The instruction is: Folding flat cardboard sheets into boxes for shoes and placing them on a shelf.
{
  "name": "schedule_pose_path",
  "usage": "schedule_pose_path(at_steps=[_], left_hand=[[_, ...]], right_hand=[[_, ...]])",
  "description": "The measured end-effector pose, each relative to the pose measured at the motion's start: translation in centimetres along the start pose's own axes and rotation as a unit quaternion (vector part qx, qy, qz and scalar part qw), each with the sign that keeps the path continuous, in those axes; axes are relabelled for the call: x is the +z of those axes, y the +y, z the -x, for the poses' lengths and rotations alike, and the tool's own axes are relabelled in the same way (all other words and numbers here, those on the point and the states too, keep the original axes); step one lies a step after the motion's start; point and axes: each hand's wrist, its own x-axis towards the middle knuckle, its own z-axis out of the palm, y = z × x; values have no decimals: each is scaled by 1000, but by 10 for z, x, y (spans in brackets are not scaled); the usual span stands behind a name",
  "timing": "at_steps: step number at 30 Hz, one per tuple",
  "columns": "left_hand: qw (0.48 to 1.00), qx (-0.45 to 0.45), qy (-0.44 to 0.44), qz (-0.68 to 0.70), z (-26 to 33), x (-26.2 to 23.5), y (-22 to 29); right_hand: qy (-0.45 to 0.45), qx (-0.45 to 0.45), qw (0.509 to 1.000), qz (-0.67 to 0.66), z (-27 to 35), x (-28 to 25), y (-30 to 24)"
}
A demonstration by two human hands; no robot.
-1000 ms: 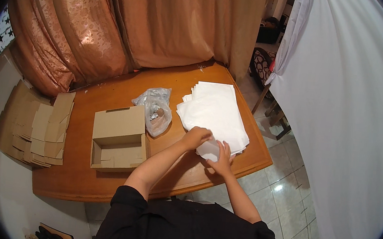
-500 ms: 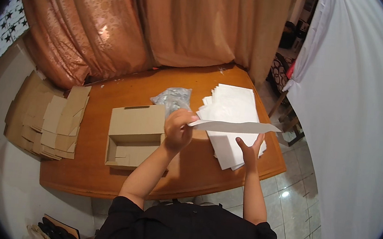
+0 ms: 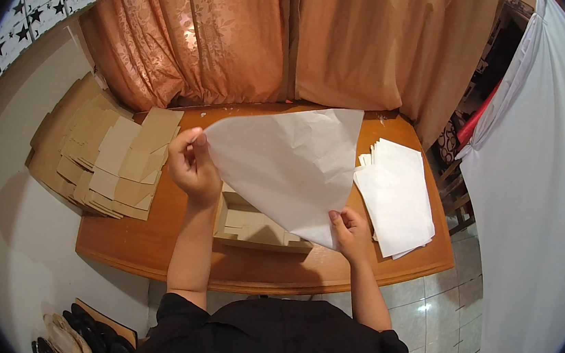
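Observation:
A white sheet of paper (image 3: 284, 156), slightly creased, is stretched between my hands above an open cardboard box (image 3: 259, 236). My left hand (image 3: 194, 166) pinches its left corner, thumb on top. With thumb and fingers, my right hand (image 3: 349, 232) grips the sheet near its lower right corner. The sheet covers the back of the box; the front part of the box's inside shows below it. To the right of my right hand lies a fanned stack of white paper sheets (image 3: 400, 199).
Several flattened cardboard pieces (image 3: 119, 159) are stacked at the left of the wooden table (image 3: 144, 251). Orange-brown curtains (image 3: 242, 34) hang behind the table, and a white cloth (image 3: 541, 204) hangs at the right. Shoes (image 3: 83, 335) stand on the lower left.
The sheet has moved left from over the stack to above the box and is now spread out. My right hand has taken hold of it. The grey plastic bag is now out of sight.

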Motion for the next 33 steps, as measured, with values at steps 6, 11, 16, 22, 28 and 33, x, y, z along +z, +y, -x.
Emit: schedule_pose_path(at_steps=[6, 11, 16, 22, 28, 33], left_hand=[[991, -77, -71, -84, -44, -20, -14], [976, -137, -142, -97, -58, -32, -28], [933, -241, -256, -75, -28, -33, -78], [872, -350, -338, -60, 58, -51, -183], [843, -359, -339, -215, 116, -69, -211], [808, -378, -351, -285, 114, -57, -209]], right_hand=[[2, 54, 998, -41, 10, 49, 4], [26, 104, 994, -19, 19, 64, 2], [80, 129, 986, 67, 30, 67, 21], [190, 85, 902, 379, 47, 55, 76], [177, 137, 852, 474, 50, 56, 101], [165, 122, 814, 543, 38, 62, 108]])
